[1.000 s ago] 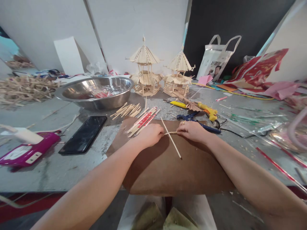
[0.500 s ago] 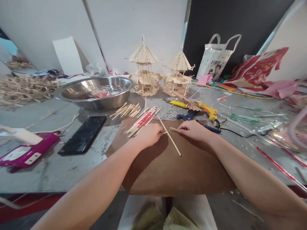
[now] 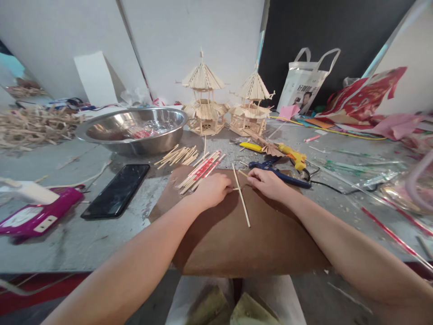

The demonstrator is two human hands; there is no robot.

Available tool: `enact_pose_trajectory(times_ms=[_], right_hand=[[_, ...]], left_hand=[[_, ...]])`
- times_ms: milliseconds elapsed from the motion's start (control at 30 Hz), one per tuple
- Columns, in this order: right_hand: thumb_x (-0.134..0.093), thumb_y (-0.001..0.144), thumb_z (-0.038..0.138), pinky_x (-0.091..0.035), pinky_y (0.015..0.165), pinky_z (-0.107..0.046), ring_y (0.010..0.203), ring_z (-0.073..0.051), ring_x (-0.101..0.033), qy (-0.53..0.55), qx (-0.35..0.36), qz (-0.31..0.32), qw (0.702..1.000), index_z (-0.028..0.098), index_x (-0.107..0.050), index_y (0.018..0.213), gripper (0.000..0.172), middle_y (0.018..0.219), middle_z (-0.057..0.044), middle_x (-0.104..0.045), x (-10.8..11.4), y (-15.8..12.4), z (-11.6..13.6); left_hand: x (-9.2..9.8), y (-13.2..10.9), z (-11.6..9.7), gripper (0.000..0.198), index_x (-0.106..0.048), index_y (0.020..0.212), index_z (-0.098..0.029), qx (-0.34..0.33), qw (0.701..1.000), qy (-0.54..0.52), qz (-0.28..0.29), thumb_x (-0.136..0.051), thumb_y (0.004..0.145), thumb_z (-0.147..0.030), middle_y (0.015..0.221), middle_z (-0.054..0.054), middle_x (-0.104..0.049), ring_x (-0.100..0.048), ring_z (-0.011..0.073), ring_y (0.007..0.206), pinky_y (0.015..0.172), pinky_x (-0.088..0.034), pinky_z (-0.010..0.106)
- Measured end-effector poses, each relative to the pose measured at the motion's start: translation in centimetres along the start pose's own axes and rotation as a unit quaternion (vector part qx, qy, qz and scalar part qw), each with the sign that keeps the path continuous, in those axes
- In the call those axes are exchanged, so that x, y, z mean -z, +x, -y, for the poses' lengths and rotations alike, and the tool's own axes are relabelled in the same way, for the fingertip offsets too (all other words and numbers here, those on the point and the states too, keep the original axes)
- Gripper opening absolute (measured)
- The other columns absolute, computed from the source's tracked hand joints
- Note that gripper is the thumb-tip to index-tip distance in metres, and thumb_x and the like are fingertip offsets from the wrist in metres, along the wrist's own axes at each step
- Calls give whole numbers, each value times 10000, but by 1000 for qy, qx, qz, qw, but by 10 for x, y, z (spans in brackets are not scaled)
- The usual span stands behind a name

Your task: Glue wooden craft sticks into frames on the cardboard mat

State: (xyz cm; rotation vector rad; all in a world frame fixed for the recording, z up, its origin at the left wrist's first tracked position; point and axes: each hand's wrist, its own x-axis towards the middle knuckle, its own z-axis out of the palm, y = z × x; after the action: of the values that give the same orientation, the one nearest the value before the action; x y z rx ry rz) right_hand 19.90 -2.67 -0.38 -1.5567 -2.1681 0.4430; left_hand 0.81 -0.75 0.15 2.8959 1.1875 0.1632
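Grey and strewn with scraps, our table point(image 3: 101, 243) runs back to a pale wall point(image 3: 192, 27). Nearest us on it lies a brown board point(image 3: 250, 253), with a long stick point(image 3: 245, 208) set slightly aslant on it between our hands. Our left hand point(image 3: 218, 187) has its fingertips pinched together on a short stick point(image 3: 236, 189), whose tip meets the long one. Our right hand point(image 3: 265, 183) grips a stick piece point(image 3: 242, 173) between thumb and fingers, its free end angled up and away from us. To our left is a black phone point(image 3: 117, 192); just beyond the left hand sits a red-marked stick bundle point(image 3: 203, 171). Blue pliers point(image 3: 287, 177) rest beyond our right hand, then a yellow glue gun point(image 3: 296, 159). Farther off, we see a steel basin point(image 3: 135, 145) and two stick pavilions point(image 3: 204, 81) standing side by side.
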Motion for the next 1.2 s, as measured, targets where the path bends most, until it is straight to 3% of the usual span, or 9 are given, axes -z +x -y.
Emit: enact_pose_trajectory(times_ms=[133, 300, 567, 1200], right_hand=[[-383, 780, 260, -367, 596, -224, 650, -125, -523, 31, 8, -12, 999, 159, -536, 881, 209, 741, -22, -599, -3, 1, 1], [-390, 769, 214, -377, 720, -242, 836, -151, -542, 55, 20, -16, 998, 174, -505, 1053, 309, 942, -43, -607, -10, 4, 1], [-365, 787, 264, -380, 664, -232, 774, -151, -561, 3, 21, 62, 998, 223, -590, 906, 258, 860, -17, -637, -15, 10, -5], [-398, 772, 262, -352, 588, -208, 736, -139, -558, -54, -5, 60, 997, 234, -552, 917, 214, 846, -12, -630, -14, 8, -1]], left_hand=[[1, 0, -2, 220, -615, 787, -188, -19, 1000, -2, 3, -398, 783, -220, 804, 22, -597, -528, 153, 795, 698, -392, 257], [1, 1, -4, 240, -620, 779, -182, -40, 999, 21, 1, -388, 795, -242, 771, 30, -589, -535, 158, 775, 669, -393, 259], [0, 1, -4, 261, -623, 752, -171, -45, 998, 39, 3, -377, 800, -240, 760, 37, -583, -540, 157, 763, 661, -396, 260], [-1, 1, -5, 235, -623, 758, -167, 42, 999, 20, 4, -397, 769, -229, 782, 54, -603, -550, 163, 765, 657, -395, 259]])
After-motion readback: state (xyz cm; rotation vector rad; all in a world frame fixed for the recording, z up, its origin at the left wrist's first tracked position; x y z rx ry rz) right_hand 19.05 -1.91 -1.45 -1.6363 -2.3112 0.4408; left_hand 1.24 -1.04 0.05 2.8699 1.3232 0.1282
